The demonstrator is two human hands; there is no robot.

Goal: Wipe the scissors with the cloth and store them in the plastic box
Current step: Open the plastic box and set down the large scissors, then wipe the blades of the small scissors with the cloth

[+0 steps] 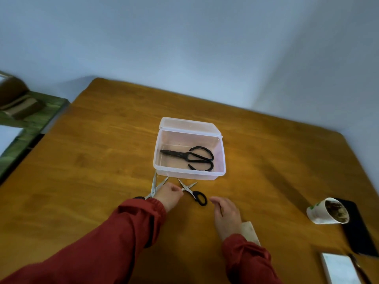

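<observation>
Reaching before the open plastic box (184,174), the left hand (169,194) curls between the silver scissors (153,185) and the small scissors (200,197); whether it grips, I cannot tell. The right hand (226,214) lies loose and empty, cloth (251,232) ready by its wrist. The black scissors (187,156) are already boxed.

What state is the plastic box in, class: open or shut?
Open: the lid of the plastic box is hinged back, and black scissors lie uncovered inside.

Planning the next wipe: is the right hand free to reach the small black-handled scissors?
Likely yes: the right hand is open beside the small black-handled scissors, nothing between; the left hand is by their blades.
</observation>
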